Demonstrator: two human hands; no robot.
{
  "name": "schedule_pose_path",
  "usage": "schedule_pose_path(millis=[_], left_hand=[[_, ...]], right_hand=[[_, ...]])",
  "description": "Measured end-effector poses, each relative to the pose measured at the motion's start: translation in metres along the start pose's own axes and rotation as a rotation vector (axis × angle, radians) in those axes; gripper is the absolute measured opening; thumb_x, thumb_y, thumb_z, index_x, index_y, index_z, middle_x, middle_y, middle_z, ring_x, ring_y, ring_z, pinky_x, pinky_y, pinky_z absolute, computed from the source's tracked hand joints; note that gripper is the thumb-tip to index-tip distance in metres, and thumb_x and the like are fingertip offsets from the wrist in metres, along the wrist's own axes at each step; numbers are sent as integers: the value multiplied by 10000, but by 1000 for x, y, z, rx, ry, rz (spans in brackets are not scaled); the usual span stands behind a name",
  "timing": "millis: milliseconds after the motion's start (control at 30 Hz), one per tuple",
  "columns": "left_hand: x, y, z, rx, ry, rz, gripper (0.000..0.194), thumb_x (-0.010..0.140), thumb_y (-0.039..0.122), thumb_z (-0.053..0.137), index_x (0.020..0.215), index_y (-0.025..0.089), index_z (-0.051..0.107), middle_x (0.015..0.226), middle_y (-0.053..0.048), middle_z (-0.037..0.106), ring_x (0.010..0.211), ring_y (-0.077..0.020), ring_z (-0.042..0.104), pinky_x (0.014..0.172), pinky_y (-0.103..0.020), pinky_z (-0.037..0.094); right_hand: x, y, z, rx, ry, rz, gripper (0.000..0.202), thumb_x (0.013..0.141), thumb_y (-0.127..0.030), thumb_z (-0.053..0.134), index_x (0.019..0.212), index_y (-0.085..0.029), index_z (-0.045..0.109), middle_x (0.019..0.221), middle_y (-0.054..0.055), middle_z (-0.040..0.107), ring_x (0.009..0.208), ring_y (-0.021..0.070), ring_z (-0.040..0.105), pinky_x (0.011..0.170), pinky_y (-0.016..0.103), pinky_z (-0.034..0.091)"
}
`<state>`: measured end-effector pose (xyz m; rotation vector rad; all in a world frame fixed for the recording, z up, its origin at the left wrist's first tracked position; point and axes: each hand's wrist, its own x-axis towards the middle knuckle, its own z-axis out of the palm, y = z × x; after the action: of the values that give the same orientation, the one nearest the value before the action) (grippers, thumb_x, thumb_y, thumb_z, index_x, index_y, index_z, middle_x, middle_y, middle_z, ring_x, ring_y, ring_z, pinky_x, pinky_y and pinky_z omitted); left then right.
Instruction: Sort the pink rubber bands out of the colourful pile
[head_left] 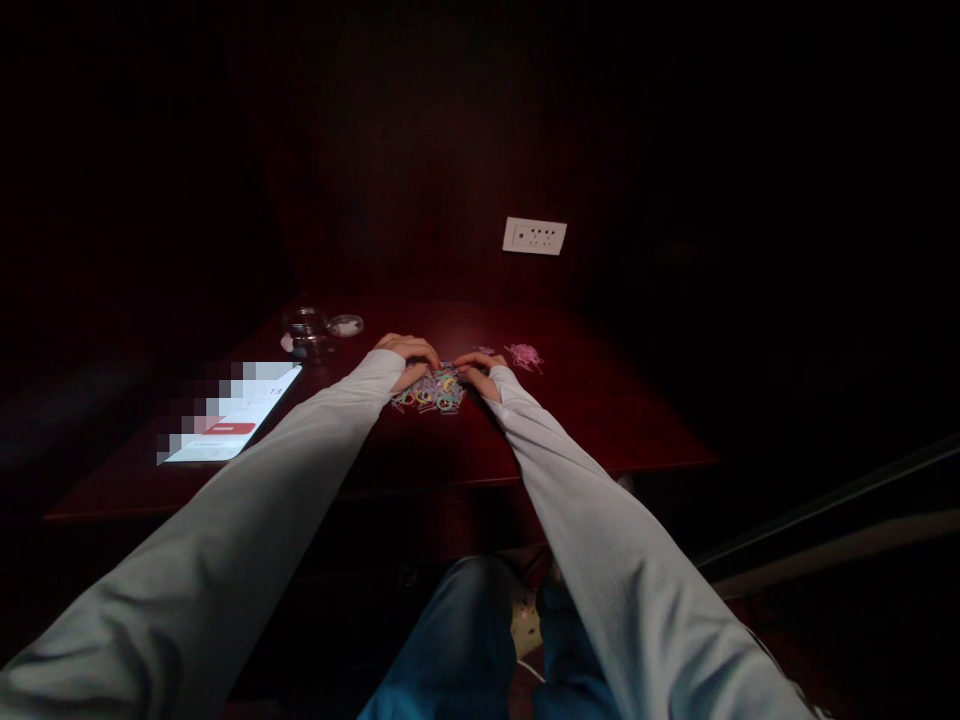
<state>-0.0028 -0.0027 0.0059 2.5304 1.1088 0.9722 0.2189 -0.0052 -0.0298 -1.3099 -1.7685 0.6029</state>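
Note:
A loose pile of small pastel pieces point(429, 393) lies on the dark red table, purple, green and yellow, some of them ring-shaped. Too small to make out, their exact kind stays unclear. My left hand point(407, 352) curves over the pile's far left side, thumb a little apart from the bent fingers, nothing visible in it. Across from it, my right hand point(481, 368) reaches in from the right with thumb and fingertips close together at the pile's far edge. Whatever they pinch is hidden. Just beyond the right hand sits a separate heap of pink pieces point(524, 356).
At left lies a lit phone or tablet point(255, 408), partly pixelated. Behind it stand a clear jar point(306, 325) and a round clear lid or dish point(346, 326) with something pale in it. A white socket plate point(535, 236) is on the back panel. The table point(600, 430) ends near my knees.

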Motion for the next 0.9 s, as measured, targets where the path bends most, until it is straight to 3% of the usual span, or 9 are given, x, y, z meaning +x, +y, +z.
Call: schedule_pose_path(millis=[200, 400, 667, 800, 900], left_hand=[[2, 0, 0, 28, 14, 7, 152, 768, 274, 553, 774, 251, 703, 1078, -22, 796, 1090, -260, 687, 1046, -417, 374], [2, 0, 2, 9, 10, -10, 162, 773, 289, 551, 665, 252, 665, 1018, -12, 808, 1013, -246, 692, 1049, -413, 367], [2, 1, 1, 23, 29, -3, 199, 785, 279, 529, 614, 235, 621, 965, -12, 806, 960, -249, 676, 1007, -436, 360], [2, 0, -1, 39, 21, -4, 165, 787, 261, 528, 656, 237, 626, 982, -12, 797, 977, -250, 669, 1003, -429, 376], [1, -1, -1, 50, 56, -29, 154, 772, 232, 539, 827, 254, 681, 963, -15, 778, 952, -246, 670, 1009, -422, 388]], right_hand=[[-8, -8, -7, -1, -20, -3, 197, 832, -266, 608, 933, -248, 776, 961, 42, 639, 1095, 252, 552, 1046, 422, 448], [-11, -17, -13, -32, -114, -103, 256, 801, -178, 585, 962, -270, 763, 1001, 24, 704, 1137, 260, 539, 1072, 450, 417], [-5, -9, -3, -129, -154, -143, 195, 768, -251, 750, 962, -265, 734, 1015, 17, 698, 1083, 254, 523, 1033, 423, 417], [-3, -7, 1, -124, -142, -133, 159, 769, -251, 761, 926, -258, 734, 987, 16, 682, 1077, 243, 516, 1013, 403, 417], [-4, -9, -3, -80, -129, -118, 129, 766, -257, 760, 892, -249, 729, 962, 13, 677, 1069, 239, 532, 1009, 402, 426]])
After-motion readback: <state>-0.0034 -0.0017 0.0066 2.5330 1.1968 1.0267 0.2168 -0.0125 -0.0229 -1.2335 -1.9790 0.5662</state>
